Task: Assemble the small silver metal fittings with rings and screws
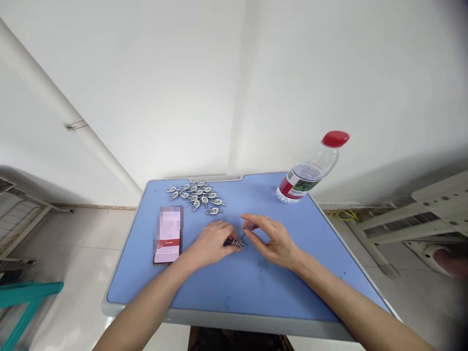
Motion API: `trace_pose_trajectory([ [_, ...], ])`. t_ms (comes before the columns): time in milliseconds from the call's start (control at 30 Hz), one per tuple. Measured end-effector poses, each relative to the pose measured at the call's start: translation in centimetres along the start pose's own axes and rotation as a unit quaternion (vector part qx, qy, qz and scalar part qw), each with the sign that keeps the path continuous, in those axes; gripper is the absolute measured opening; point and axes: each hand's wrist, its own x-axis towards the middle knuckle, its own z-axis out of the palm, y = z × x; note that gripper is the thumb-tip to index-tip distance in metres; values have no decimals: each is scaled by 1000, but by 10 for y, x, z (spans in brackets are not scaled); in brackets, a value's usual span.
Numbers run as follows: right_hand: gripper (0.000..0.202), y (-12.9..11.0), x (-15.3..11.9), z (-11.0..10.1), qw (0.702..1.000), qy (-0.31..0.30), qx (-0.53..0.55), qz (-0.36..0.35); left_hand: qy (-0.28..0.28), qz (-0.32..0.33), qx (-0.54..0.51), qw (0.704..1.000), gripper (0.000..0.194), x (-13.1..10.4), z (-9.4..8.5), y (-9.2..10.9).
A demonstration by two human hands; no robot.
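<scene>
My left hand (215,243) rests on the blue desk top (226,287), its fingers closed on a small bundle of grey metal pieces (238,243). Just right of the bundle is my right hand (271,241), thumb and index finger brought near each other around a thin piece too small to name. A ring shows on one of its fingers. Behind my hands, toward the wall, lies a loose pile of small silver metal parts (197,192), with one part (214,211) nearest to me.
A lit phone (168,239) lies left of my left hand. A red-capped water bottle (305,178) stands at the back right of the desk. A teal stool (29,295) is at the lower left, and a grey metal frame (387,214) is at the right.
</scene>
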Motion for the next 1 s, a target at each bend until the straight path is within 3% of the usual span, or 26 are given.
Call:
trace_pose_trajectory([
  [367, 36, -1, -3, 1, 1000, 11, -2, -8, -24, -11, -51, 998, 10, -4, -5, 0],
  [667, 34, 0, -3, -1, 996, 61, 47, 42, -29, -19, -68, 997, 6, -5, -5, -1],
  [1000, 41, -1, -5, 2, 997, 51, 60, 18, -28, -14, -61, 998, 3, -6, -6, 3],
])
